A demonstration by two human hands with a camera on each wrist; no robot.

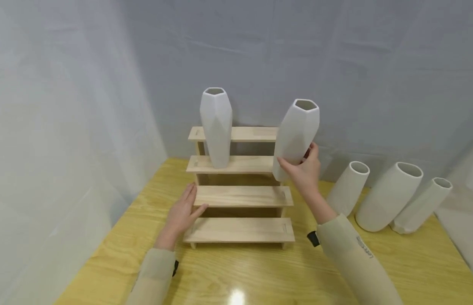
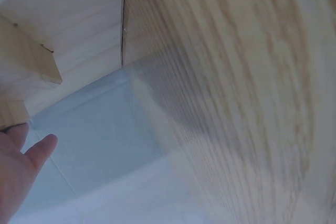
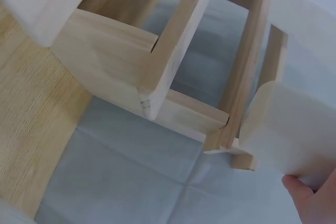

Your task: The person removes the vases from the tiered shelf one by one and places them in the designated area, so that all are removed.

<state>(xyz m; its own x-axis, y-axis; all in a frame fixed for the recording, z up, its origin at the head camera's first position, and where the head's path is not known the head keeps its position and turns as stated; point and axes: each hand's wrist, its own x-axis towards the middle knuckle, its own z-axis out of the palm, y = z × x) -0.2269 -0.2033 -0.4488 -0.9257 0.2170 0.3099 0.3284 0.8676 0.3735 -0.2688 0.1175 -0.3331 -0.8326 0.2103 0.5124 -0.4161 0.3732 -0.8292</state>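
Observation:
A pale wooden shelf stand [image 1: 242, 195] with stepped boards stands on the table. One white faceted vase [image 1: 216, 127] is upright on the left part of its second board from the top. My right hand [image 1: 305, 173] grips a second white faceted vase [image 1: 297, 131] by its lower part, thumb in front. This vase tilts to the right at the right end of that board; whether its base touches the board I cannot tell. My left hand [image 1: 183, 212] rests against the stand's left side, fingers extended. In the left wrist view, fingers [image 2: 39, 150] touch the wood.
Three white vases stand on the table at the right: a slim one [image 1: 348, 188], a wide one [image 1: 388, 197] and a narrow one [image 1: 421, 207]. A grey-white sheet [image 1: 259, 51] hangs behind the yellowish wooden table [image 1: 236, 271].

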